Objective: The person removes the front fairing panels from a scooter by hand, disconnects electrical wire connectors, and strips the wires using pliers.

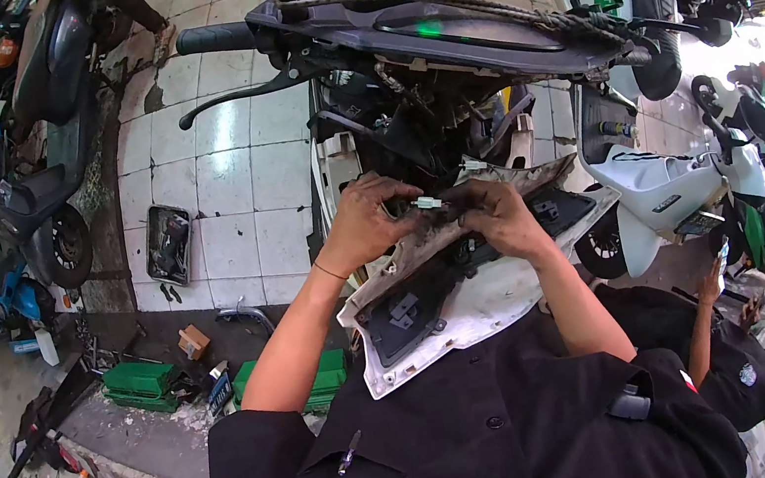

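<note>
A small white wire connector (429, 203) sits between my two hands, in front of the scooter's opened front. My left hand (365, 220) pinches its left end between thumb and fingers. Closing on its right end are the fingertips of my right hand (501, 218); the wires behind them are mostly hidden. Below my hands a white front panel (472, 330) leans against my body, its dark inner side facing up. Beyond them the scooter's dark handlebar cover (431, 36) spans the view, with exposed wiring (394, 122) beneath it.
A brake lever (240, 98) and a handlebar grip (216, 38) stick out at left. On the tiles lies a black tray (169, 243) of small parts. Green cases (142, 385) rest behind on the left. A white scooter (658, 180) and a person (737, 363) holding a phone are at right.
</note>
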The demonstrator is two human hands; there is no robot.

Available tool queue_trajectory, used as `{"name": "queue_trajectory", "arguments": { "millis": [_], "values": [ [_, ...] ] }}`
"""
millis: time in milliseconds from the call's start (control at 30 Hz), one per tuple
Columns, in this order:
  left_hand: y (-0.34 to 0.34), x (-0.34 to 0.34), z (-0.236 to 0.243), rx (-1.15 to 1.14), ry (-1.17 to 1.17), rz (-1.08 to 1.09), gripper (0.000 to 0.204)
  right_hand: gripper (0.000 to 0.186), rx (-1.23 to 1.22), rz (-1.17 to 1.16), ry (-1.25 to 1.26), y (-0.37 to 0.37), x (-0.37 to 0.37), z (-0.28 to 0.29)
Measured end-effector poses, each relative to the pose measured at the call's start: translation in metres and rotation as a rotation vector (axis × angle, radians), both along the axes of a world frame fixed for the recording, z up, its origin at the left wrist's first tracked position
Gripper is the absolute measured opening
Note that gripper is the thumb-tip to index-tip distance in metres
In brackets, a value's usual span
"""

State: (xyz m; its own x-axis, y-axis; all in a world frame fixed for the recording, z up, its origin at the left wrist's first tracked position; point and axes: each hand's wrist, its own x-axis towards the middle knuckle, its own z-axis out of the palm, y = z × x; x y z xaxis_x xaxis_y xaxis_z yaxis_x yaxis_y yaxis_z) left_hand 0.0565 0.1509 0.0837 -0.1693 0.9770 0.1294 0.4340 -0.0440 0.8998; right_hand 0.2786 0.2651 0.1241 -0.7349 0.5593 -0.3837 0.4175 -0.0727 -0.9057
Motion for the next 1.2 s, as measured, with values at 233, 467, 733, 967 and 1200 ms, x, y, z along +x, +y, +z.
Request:
{"name": "queue_trajectory", "arguments": {
  "millis": [233,467,733,967,1200],
  "values": [
    [0.013,0.0,0.003,0.043,0.134,-0.114,0.03,0.033,0.295,0.103,-0.216,0.004,-0.03,0.003],
    [0.02,-0.007,-0.009,0.018,-0.003,-0.146,0.029,0.025,0.341,-0.019,-0.227,-0.009,-0.034,-0.007],
    [0.03,-0.005,-0.021,-0.044,-0.082,-0.292,0.034,0.02,0.489,-0.2,-0.146,-0.033,-0.029,-0.014],
    [0.036,-0.011,-0.021,-0.181,-0.101,-0.356,0.037,0.027,0.155,-0.002,-0.248,-0.01,-0.025,-0.003],
    [0.037,-0.009,-0.022,-0.181,-0.126,-0.354,0.037,0.033,0.117,-0.066,-0.307,-0.01,-0.033,-0.013]
  ]
}}
